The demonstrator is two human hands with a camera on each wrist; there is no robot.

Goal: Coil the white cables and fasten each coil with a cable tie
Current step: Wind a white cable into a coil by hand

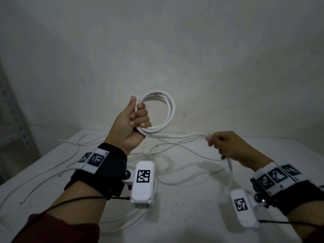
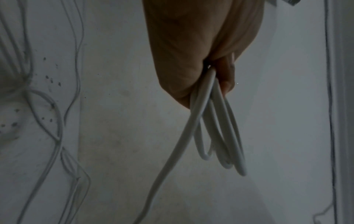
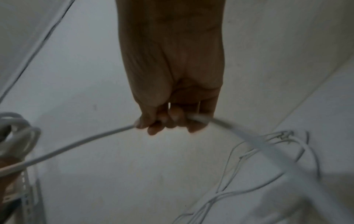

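Head view: several loops of a white cable [image 1: 163, 109] are held by the left hand [image 1: 133, 123], its tail pinched by the right hand [image 1: 228, 146]. More cables [image 1: 52, 165] lie loose on the surface [image 1: 192, 199]. No tie is fitted yet.

left hand [image 1: 129, 127] gripping coil [image 1: 157, 111], cable tail blurred

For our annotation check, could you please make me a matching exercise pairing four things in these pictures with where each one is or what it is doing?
Things:
1. left hand
2. right hand
3. coil
4. thin loose cables

States:
A. lie spread on the white table
B. grips the gathered loops, raised above the table
C. hangs as round loops in the air
D. pinches the free run of cable leading from the coil

Pairs: 1-B, 2-D, 3-C, 4-A
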